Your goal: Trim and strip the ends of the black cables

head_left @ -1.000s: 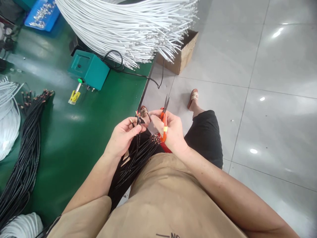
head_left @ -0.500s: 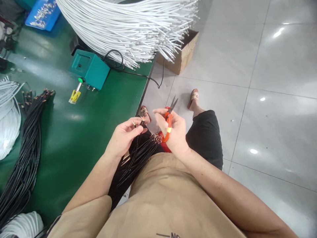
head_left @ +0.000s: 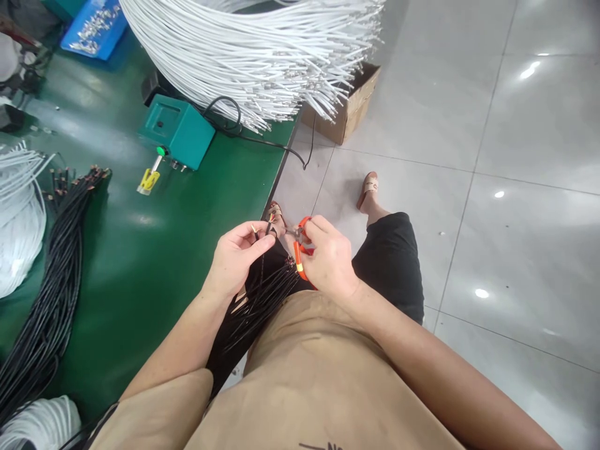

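Note:
Between its thumb and fingers, my left hand (head_left: 237, 253) pinches a black cable (head_left: 268, 230) whose end shows small coloured wires. A second cable end with a pale tip sticks up beside it, between the fingers. My right hand (head_left: 328, 253) is closed on orange-handled scissors (head_left: 299, 265), their blades pointing left, close to the cable end. Whether the blades touch the cable cannot be made out. A bundle of black cables (head_left: 262, 306) lies across my lap below both hands, its stripped ends near the scissors' handles.
On the green table (head_left: 187, 237) are a teal device (head_left: 178, 131) with a yellow tag, white cables (head_left: 262, 56), a black cable bundle (head_left: 60, 269) and a blue tray (head_left: 110, 44) of metal parts. A cardboard box (head_left: 356, 109) stands on the floor past the table edge.
My right hand has turned the scissors from pointing up to pointing left, bringing the blades near the cable end. My left hand keeps its pinch. The whole view has shifted slightly.

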